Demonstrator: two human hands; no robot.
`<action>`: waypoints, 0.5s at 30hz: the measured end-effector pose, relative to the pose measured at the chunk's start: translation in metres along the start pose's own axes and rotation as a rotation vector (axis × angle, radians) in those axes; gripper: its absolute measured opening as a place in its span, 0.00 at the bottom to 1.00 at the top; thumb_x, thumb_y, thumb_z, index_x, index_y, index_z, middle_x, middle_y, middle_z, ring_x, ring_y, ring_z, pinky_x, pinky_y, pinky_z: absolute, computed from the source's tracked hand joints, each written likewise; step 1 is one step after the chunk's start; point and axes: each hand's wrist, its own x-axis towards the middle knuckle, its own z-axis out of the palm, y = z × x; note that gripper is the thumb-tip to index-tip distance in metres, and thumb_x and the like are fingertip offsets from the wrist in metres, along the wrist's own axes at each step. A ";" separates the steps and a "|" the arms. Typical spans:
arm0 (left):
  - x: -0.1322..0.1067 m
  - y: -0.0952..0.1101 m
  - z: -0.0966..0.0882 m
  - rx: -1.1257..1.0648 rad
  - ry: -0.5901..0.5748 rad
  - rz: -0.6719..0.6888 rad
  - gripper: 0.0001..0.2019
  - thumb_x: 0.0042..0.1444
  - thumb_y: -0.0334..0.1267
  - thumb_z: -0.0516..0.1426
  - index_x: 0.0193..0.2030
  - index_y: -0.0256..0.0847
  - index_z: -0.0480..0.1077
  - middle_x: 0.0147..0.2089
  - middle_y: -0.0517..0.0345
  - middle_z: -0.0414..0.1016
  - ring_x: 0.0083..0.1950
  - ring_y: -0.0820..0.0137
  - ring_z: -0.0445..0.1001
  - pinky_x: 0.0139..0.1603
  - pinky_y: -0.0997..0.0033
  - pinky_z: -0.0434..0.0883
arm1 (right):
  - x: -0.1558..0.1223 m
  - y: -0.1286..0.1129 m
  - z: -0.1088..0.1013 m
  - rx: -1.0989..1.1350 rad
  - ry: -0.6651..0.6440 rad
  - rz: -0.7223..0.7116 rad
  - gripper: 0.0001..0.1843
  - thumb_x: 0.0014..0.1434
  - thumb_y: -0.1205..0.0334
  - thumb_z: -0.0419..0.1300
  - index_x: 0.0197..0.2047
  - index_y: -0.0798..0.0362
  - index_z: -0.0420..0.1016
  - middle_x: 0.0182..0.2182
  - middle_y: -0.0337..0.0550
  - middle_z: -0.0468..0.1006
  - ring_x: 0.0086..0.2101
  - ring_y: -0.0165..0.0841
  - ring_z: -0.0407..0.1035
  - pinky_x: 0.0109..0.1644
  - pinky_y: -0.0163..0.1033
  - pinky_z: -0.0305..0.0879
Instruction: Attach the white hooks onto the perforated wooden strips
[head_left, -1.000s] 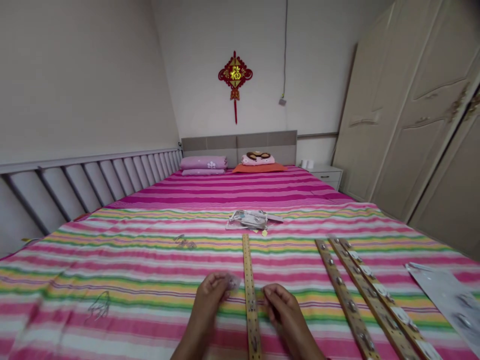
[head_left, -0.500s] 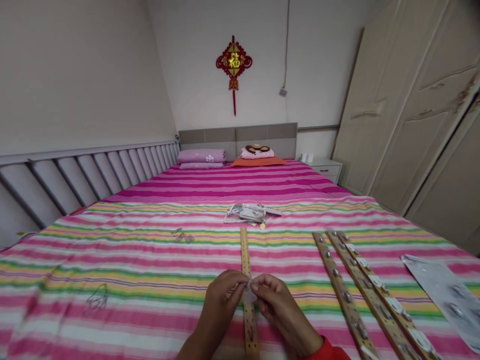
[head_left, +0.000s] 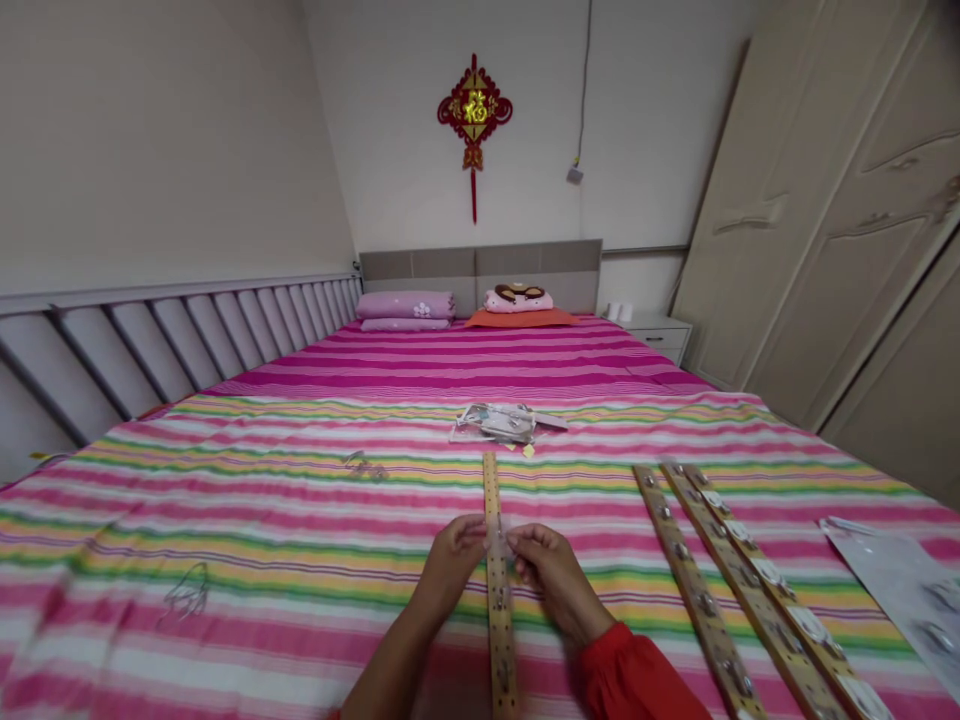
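Note:
Between both hands is a small clear plastic bag point(head_left: 498, 524), blurred, so its contents are hard to make out. My left hand point(head_left: 454, 560) pinches its left side. The fingertips of my right hand point(head_left: 553, 572) are closed on its right side. Directly beneath runs a narrow yellowish wooden strip point(head_left: 491, 482) with rows of holes, lying lengthwise away from me. Small shiny metal pieces point(head_left: 500, 599) sit on the strip's near half; its far part carries only holes.
Wooden strips point(head_left: 691, 588) bearing metal pieces and white discs lie at right. Beside them is a clear plastic sheet point(head_left: 892, 565) with metal parts. A pile of plastic packets point(head_left: 495, 424) lies ahead. Thin wire-like bits point(head_left: 187, 592) rest on the striped bedspread point(head_left: 285, 620) at left.
Both hands have moved a little away from me along the strip with the plastic bag. A metal piece on the strip, formerly behind the hands, now shows. The view has shifted slightly.

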 end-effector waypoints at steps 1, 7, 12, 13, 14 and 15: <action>0.002 -0.004 0.001 -0.012 0.003 -0.006 0.19 0.36 0.39 0.65 0.39 0.35 0.73 0.38 0.50 0.78 0.39 0.64 0.76 0.45 0.63 0.72 | 0.002 0.003 -0.001 -0.011 0.003 -0.006 0.11 0.37 0.60 0.69 0.23 0.55 0.73 0.10 0.33 0.69 0.12 0.22 0.58 0.15 0.29 0.50; 0.012 -0.021 0.003 0.001 0.042 0.016 0.15 0.37 0.37 0.64 0.35 0.36 0.73 0.35 0.51 0.79 0.38 0.65 0.76 0.43 0.65 0.72 | 0.013 0.016 -0.004 -0.041 0.014 -0.024 0.10 0.37 0.61 0.67 0.22 0.56 0.72 0.11 0.35 0.71 0.14 0.24 0.61 0.17 0.29 0.55; 0.016 -0.028 0.004 -0.019 0.063 0.016 0.15 0.35 0.36 0.64 0.33 0.36 0.73 0.33 0.51 0.79 0.37 0.65 0.76 0.42 0.65 0.72 | 0.019 0.020 -0.002 -0.048 0.023 -0.039 0.09 0.38 0.62 0.66 0.23 0.55 0.71 0.12 0.34 0.72 0.15 0.26 0.64 0.19 0.31 0.60; 0.017 -0.029 0.004 -0.021 0.066 0.015 0.15 0.34 0.36 0.65 0.33 0.36 0.73 0.33 0.51 0.79 0.36 0.65 0.76 0.42 0.65 0.72 | 0.020 0.020 -0.001 -0.051 0.024 -0.041 0.09 0.38 0.62 0.66 0.23 0.55 0.70 0.12 0.34 0.72 0.15 0.27 0.65 0.19 0.31 0.61; 0.018 -0.029 0.005 -0.020 0.068 0.013 0.15 0.34 0.36 0.65 0.33 0.35 0.73 0.33 0.51 0.79 0.36 0.65 0.76 0.41 0.65 0.72 | 0.020 0.021 -0.001 -0.054 0.025 -0.042 0.09 0.38 0.62 0.66 0.23 0.55 0.70 0.12 0.34 0.72 0.15 0.27 0.65 0.19 0.32 0.62; 0.019 -0.030 0.005 -0.019 0.070 0.012 0.15 0.34 0.35 0.65 0.33 0.35 0.73 0.33 0.51 0.79 0.35 0.65 0.76 0.41 0.65 0.72 | 0.021 0.021 -0.001 -0.058 0.026 -0.044 0.09 0.38 0.61 0.66 0.23 0.54 0.70 0.12 0.34 0.72 0.15 0.27 0.65 0.19 0.32 0.62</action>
